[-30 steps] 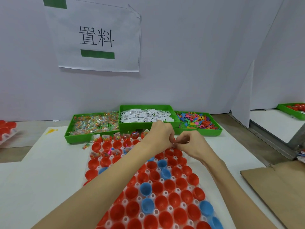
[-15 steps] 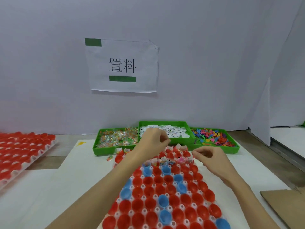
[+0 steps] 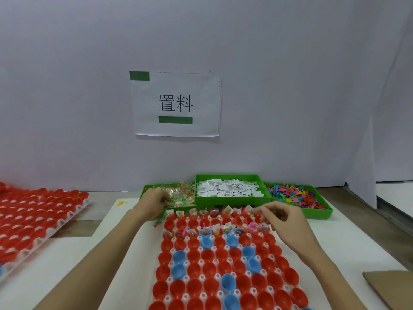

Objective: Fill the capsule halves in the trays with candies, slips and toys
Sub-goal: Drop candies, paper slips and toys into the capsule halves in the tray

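A white tray [image 3: 202, 262] of red and blue capsule halves lies in front of me; its far two rows hold candy packets and small toys. Behind it stand three green bins: candies [image 3: 181, 193], paper slips [image 3: 228, 190] and coloured toys [image 3: 295, 195]. My left hand [image 3: 154, 200] reaches into the candy bin with fingers curled among the packets; whether it grips one is hidden. My right hand [image 3: 281, 217] hovers over the tray's far right corner, fingers pinched on a small candy packet.
A second tray of red capsule halves [image 3: 33, 220] lies at the left. A brown cardboard sheet [image 3: 388, 287] sits at the lower right. A paper sign [image 3: 176, 104] hangs on the white wall, and a white partition [image 3: 366, 175] stands at the right.
My hands have separated: the left one went from the tray's far edge to the candy bin, the right stayed over the tray's far right. My head tilted up, showing more wall.
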The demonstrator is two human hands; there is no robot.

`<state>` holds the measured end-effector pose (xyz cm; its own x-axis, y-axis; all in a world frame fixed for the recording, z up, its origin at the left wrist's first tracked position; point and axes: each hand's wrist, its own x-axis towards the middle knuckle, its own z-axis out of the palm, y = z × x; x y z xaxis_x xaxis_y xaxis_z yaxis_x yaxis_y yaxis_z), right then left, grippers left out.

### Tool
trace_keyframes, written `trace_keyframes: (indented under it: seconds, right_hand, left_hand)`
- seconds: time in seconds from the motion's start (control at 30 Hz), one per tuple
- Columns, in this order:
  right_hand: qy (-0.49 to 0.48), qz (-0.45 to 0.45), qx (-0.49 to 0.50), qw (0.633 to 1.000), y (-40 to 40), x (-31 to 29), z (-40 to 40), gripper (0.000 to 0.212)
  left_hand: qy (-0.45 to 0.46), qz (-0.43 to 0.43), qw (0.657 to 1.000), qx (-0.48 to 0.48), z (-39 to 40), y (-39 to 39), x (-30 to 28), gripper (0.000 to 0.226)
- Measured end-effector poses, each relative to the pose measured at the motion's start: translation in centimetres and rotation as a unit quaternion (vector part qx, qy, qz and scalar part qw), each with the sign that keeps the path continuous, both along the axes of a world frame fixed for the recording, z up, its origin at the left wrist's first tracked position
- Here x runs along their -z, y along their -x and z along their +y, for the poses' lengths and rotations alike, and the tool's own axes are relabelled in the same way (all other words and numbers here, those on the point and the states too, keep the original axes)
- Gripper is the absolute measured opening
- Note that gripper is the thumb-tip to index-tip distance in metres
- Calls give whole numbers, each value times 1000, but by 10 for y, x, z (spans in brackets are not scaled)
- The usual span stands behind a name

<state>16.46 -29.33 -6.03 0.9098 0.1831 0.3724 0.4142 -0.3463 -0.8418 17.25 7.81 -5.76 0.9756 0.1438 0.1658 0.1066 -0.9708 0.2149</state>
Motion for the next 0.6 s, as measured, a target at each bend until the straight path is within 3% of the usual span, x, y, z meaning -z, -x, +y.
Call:
trace_keyframes:
  seconds: [0.17, 0.33, 0.47, 0.6]
  right_hand:
    - [22, -14, 89, 996, -38, 1, -7, 15]
    - [159, -15, 188, 969, -95, 2, -18, 14]
    - [287, 26, 201, 936, -127, 10, -30, 20]
    - [332, 88, 208, 916, -141, 11, -34, 27]
  left_hand:
    - [16, 3, 999, 38, 10, -4, 8, 28]
    - [30, 1, 997, 67, 22, 1, 10, 27]
    - [40, -25, 993, 104, 29, 7, 12, 26]
    - [47, -61, 992, 99, 33, 9, 9, 19]
